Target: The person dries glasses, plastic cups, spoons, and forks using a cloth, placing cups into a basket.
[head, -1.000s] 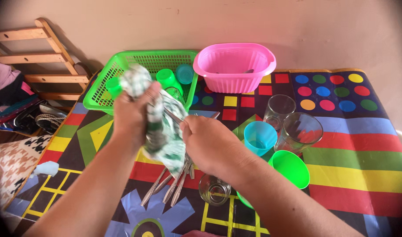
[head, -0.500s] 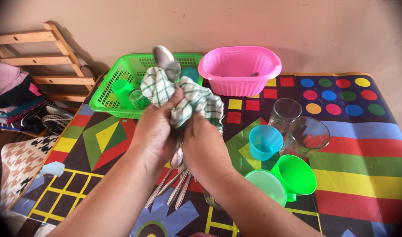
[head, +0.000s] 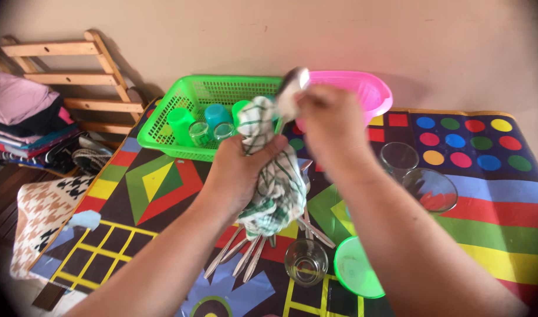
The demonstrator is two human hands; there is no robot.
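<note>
Green-checked cloth: you have it bunched in your left hand at the centre of the frame; its loose end hangs down over the cutlery below.
Left hand: fingers closed tight around the upper part of the cloth.
Right hand: raised just above and right of the cloth, fingers pinched on a metal spoon; the bowl of the spoon shows at the top centre, blurred, its handle hidden by your fingers.
Hands together or apart: close, nearly touching over the top of the cloth.
Cutlery on the table: a fan of metal spoons lies directly under the cloth, lower centre, their upper ends covered by it.
Small clear glass: stands just right of the spoon handles, lower centre.
Green lid-like dish: beside that glass, partly covered by your right forearm.
Two clear glasses: right of centre, behind your right forearm.
Green basket: upper centre-left, holding green and blue cups and small glasses.
Pink basket: upper centre, just right of the green one; your right hand blocks most of it.
Patterned tablecloth: bright shapes and stripes across the whole table.
Wooden rack: upper left against the wall, folded clothes beside it.
</note>
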